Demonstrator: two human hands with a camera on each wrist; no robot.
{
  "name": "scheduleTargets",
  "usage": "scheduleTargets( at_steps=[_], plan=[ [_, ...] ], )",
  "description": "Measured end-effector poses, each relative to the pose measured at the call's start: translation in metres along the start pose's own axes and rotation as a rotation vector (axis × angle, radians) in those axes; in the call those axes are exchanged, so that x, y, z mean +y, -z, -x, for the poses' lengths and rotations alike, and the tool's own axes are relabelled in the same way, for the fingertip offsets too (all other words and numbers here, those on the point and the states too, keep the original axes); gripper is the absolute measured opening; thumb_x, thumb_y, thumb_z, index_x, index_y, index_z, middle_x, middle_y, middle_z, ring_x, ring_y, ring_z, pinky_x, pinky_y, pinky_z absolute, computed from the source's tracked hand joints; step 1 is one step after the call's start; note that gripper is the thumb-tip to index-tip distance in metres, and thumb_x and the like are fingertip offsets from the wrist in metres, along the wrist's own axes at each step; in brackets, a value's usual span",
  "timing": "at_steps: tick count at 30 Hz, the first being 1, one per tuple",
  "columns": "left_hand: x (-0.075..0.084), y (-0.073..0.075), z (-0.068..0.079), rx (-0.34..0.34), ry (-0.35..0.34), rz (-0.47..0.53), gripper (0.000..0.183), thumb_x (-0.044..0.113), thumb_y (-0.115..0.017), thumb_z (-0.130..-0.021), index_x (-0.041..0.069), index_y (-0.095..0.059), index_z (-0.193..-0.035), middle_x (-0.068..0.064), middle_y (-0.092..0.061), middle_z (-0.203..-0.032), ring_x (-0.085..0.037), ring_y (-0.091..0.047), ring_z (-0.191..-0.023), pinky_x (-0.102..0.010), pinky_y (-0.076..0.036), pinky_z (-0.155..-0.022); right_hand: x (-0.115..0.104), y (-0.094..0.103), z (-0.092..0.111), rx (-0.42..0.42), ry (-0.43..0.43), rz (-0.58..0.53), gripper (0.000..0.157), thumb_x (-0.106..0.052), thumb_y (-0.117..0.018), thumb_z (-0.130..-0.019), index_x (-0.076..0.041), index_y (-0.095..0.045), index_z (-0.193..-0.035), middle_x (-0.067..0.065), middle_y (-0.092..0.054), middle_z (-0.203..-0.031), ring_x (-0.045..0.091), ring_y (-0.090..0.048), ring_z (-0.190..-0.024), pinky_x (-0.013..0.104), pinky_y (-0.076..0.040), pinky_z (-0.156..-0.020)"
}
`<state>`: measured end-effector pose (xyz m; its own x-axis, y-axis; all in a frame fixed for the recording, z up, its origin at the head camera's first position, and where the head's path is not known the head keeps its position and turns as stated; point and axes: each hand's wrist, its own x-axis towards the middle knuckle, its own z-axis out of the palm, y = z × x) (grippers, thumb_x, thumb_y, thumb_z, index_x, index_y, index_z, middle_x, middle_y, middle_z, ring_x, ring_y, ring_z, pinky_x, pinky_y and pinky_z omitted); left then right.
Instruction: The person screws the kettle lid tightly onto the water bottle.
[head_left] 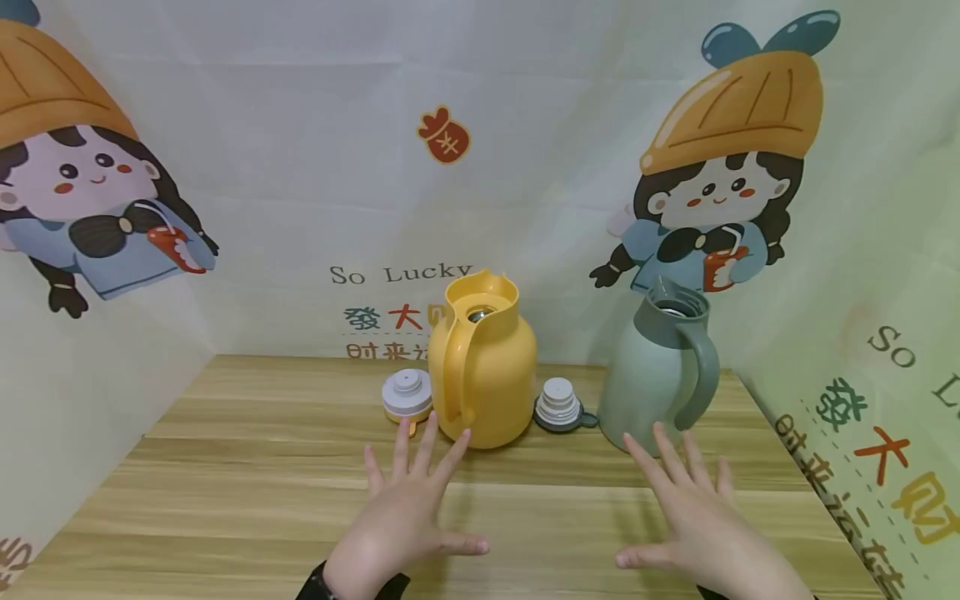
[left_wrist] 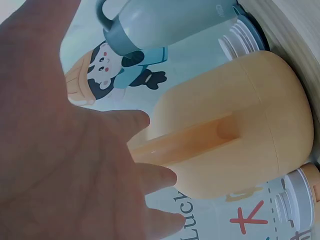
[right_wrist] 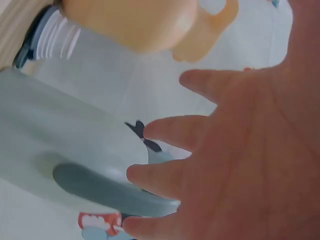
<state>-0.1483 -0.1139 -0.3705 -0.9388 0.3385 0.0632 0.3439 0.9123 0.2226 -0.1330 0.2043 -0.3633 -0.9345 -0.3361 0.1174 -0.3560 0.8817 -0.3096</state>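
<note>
Stretched out over the counter [head_left: 225, 500] with the left grip [head_left: 408, 512] and the right grip [head_left: 693, 517], both spread wide, backs up, thumbs pointing in, holding nothing. Just past the left grip, can see a fat yellow jug [head_left: 498, 375], standing up, uncovered on top, with its handle facing that grip. Left of that jug, near the same fingertips, can spot a white and yellow lid [head_left: 407, 393]. Past the right grip, can see a tall grey-green jug [head_left: 637, 375], standing up, uncovered too. Between the jugs, farther out than both grips, can find a white and dark grey lid [head_left: 558, 404]. Between the grips, and left of the left grip, lots of wood showing. Beyond the jugs, with the far edge, meeting a picture cloth [head_left: 300, 167]. Near the right grip, can see the right edge.
</note>
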Motion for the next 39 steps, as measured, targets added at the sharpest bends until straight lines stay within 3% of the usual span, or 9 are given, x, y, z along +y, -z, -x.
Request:
scheduleTargets(
  at_steps=[4, 7, 13, 17, 21, 25, 33, 39],
  plan=[
    [0.001, 0.003, 0.000, 0.037, -0.025, 0.018, 0.111, 0.080, -0.054, -0.057, 0.033, -0.007, -0.145, -0.011, 0.008, -0.149, -0.041, 0.011, -0.130, -0.071, 0.008, -0.090, -0.004, -0.004, -0.004, 0.036, 0.024, -0.009, 0.114, -0.076, -0.058, -0.056, -0.025, -0.012, -0.146, 0.024, -0.010, -0.146, 0.051, -0.006, -0.127, 0.075, -0.008, -0.088],
    [0.001, 0.008, -0.002, 0.113, -0.047, 0.062, 0.106, 0.077, -0.055, -0.063, 0.032, -0.007, -0.146, -0.012, 0.005, -0.149, -0.041, 0.006, -0.132, -0.072, 0.003, -0.091, -0.008, -0.006, -0.010, 0.070, 0.036, -0.028, 0.111, -0.076, -0.056, -0.061, -0.023, -0.010, -0.146, 0.024, -0.012, -0.146, 0.049, -0.013, -0.127, 0.073, -0.013, -0.089],
    [-0.001, 0.020, -0.008, 0.310, -0.053, 0.278, 0.098, 0.057, -0.065, -0.075, 0.027, -0.006, -0.146, -0.012, -0.004, -0.150, -0.034, -0.007, -0.134, -0.067, -0.004, -0.097, -0.010, -0.006, -0.034, 0.142, 0.056, -0.141, 0.110, -0.068, -0.062, -0.067, -0.016, -0.006, -0.146, 0.025, -0.014, -0.145, 0.045, -0.020, -0.127, 0.067, -0.022, -0.092],
    [-0.005, 0.026, -0.018, 0.409, -0.042, 0.466, 0.090, 0.051, -0.062, -0.081, 0.022, -0.006, -0.146, -0.012, -0.015, -0.148, -0.032, -0.020, -0.131, -0.059, -0.018, -0.100, -0.012, -0.003, -0.060, 0.191, 0.064, -0.251, 0.110, -0.058, -0.069, -0.070, -0.016, 0.000, -0.146, 0.021, -0.010, -0.147, 0.041, -0.017, -0.130, 0.060, -0.024, -0.097],
    [-0.010, 0.027, -0.036, 0.434, -0.008, 0.717, 0.077, 0.044, -0.058, -0.088, 0.019, -0.012, -0.145, -0.013, -0.029, -0.141, -0.031, -0.032, -0.125, -0.050, -0.032, -0.098, -0.016, -0.003, -0.088, 0.253, 0.035, -0.380, 0.108, -0.045, -0.074, -0.073, -0.015, 0.000, -0.146, 0.018, -0.010, -0.148, 0.038, -0.018, -0.130, 0.058, -0.023, -0.099],
    [-0.015, 0.023, -0.057, 0.431, 0.012, 0.937, 0.063, 0.035, -0.053, -0.093, 0.012, -0.020, -0.142, -0.016, -0.039, -0.130, -0.030, -0.042, -0.116, -0.048, -0.038, -0.093, -0.020, -0.009, -0.114, 0.289, 0.002, -0.528, 0.106, -0.040, -0.075, -0.073, -0.021, 0.000, -0.146, 0.014, -0.011, -0.148, 0.035, -0.020, -0.130, 0.059, -0.024, -0.098],
    [-0.011, 0.016, -0.087, 0.476, -0.031, 1.136, 0.038, 0.023, -0.041, -0.100, -0.002, -0.038, -0.128, -0.021, -0.057, -0.102, -0.031, -0.056, -0.092, -0.043, -0.046, -0.081, -0.023, -0.030, -0.160, 0.233, 0.026, -0.712, 0.105, -0.031, -0.077, -0.074, -0.031, 0.001, -0.145, 0.004, -0.004, -0.150, 0.033, -0.013, -0.133, 0.061, -0.020, -0.099],
    [-0.003, 0.011, -0.098, 0.481, -0.065, 1.261, 0.034, 0.026, -0.037, -0.101, -0.004, -0.046, -0.113, -0.022, -0.061, -0.092, -0.037, -0.061, -0.077, -0.042, -0.051, -0.070, -0.027, -0.047, -0.177, 0.220, 0.029, -0.765, 0.108, -0.032, -0.077, -0.074, -0.026, 0.003, -0.146, 0.006, -0.001, -0.151, 0.036, -0.015, -0.132, 0.058, -0.021, -0.100]
  ],
)
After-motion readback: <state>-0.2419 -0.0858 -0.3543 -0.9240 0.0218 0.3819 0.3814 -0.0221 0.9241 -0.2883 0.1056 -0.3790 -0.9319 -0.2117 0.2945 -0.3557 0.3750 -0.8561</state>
